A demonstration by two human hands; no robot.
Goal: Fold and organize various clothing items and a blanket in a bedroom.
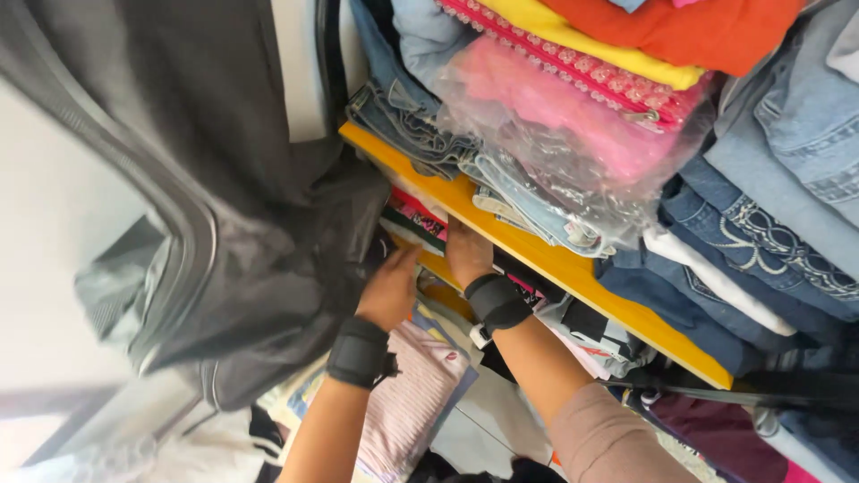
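Both hands reach in under a yellow shelf board (573, 268) that runs slantwise across the view; the left hand (391, 288), with a black wrist strap (360, 351) behind it, lies curled against the folded clothes (413, 219) stacked below the board, its fingers hidden against the pile, so whether it grips anything I cannot tell; the right hand (468, 253), with its own black wrist strap (497, 302), pushes fingers-first into the gap between that stack and the underside of the board, fingertips out of sight, so its grip cannot be told either; the two hands sit close together, just beside each other but not touching; the stack they meet shows pink, green and white edges and lies directly under the left end of the board; on top of the board rest folded jeans (420, 125), a pink garment in a clear plastic bag (555, 125), and above those yellow and orange folded cloth (680, 31); more denim (761, 233) is piled at the right; a dark grey fabric bag or case (224, 215) with a zip hangs at the left, touching the left hand's side; below the forearms lies a pale pink ribbed garment (416, 402) on a tiled floor (488, 425).
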